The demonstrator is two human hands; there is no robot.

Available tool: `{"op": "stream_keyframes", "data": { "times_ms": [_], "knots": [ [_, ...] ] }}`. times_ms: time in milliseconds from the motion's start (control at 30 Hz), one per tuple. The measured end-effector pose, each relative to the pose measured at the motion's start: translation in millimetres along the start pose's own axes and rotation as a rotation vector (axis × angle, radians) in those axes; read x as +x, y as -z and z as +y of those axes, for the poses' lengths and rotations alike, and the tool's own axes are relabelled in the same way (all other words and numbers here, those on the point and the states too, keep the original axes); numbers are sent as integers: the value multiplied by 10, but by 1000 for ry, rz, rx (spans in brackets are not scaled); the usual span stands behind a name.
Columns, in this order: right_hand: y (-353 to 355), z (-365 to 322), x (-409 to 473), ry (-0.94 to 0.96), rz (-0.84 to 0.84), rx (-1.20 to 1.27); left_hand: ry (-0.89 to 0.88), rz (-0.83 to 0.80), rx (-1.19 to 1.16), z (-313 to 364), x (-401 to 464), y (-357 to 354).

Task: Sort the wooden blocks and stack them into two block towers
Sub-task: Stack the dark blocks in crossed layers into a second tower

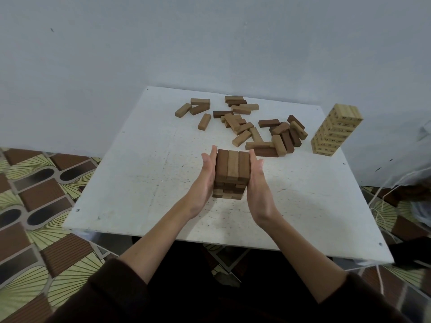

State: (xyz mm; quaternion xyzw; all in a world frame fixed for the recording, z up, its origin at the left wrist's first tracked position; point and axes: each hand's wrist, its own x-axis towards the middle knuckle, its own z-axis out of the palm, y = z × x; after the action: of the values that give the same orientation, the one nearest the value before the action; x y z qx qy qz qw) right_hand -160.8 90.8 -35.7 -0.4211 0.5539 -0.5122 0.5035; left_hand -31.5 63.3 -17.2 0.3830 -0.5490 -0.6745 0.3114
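1. Between my two palms stands the brown tower, near the front middle of the counter. My left hand and right hand press flat against its two sides, fingers straight, nothing curled round a block.
2. Its top layer of three blocks looks flush, but lower layers jut out unevenly toward me. If I squeeze harder on one side than the other, I judge the whole stack could shear or slide.
3. Pulling my palms away quickly is another risk: skin sticking to an outer block could drag it off the edge.
4. Beyond my fingertips lie the loose blocks, some piled on each other, the closest just past my right hand. Reaching over the tower for them, my sleeve or wrist could clip its top.
5. Farther right of my right hand stands the pale tower, close to the counter's edge. Any bump of the counter would threaten both stacks.
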Motion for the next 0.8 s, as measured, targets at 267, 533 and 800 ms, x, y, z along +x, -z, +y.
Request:
{"op": "stream_keyframes", "data": {
  "times_ms": [267, 533, 800],
  "knots": [
    [3, -46, -9, 3, -27, -17, 9, 3, -31, -24, 20, 2],
    [-12, -12, 0, 5, -28, -24, 9, 2, -13, -50, 34, -8],
    [245, -165, 91, 97, -124, -202, -118, 11, 212, -5, 80, 249]
  ]
}}
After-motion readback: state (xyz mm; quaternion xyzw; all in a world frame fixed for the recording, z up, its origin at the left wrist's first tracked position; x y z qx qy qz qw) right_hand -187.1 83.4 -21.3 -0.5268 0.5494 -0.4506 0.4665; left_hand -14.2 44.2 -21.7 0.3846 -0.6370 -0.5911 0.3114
